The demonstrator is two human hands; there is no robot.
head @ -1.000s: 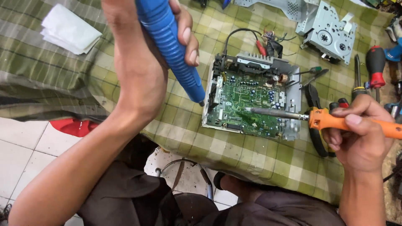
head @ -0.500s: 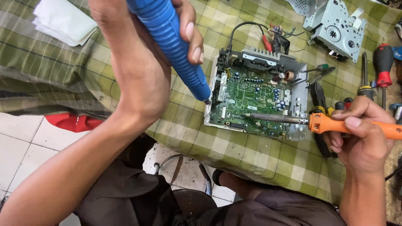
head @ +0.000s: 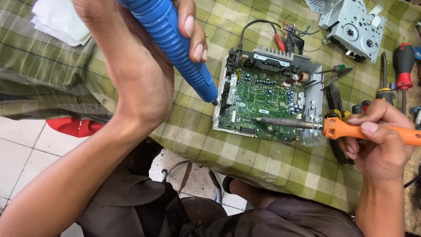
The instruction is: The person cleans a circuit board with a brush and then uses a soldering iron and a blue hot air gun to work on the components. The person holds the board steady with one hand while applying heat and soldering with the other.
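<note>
Meanwhile — soldering iron point(head: 351, 131) over green board point(head: 267, 105)

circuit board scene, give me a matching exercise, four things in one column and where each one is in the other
Things:
1. blue desoldering pump
2. orange-handled soldering iron
3. green circuit board
4. white cloth

Places:
A. top left corner of the checked tablecloth
B. in the right hand
C. inside the open grey metal chassis
D. in the left hand

Pairs: 1-D, 2-B, 3-C, 4-A
</note>
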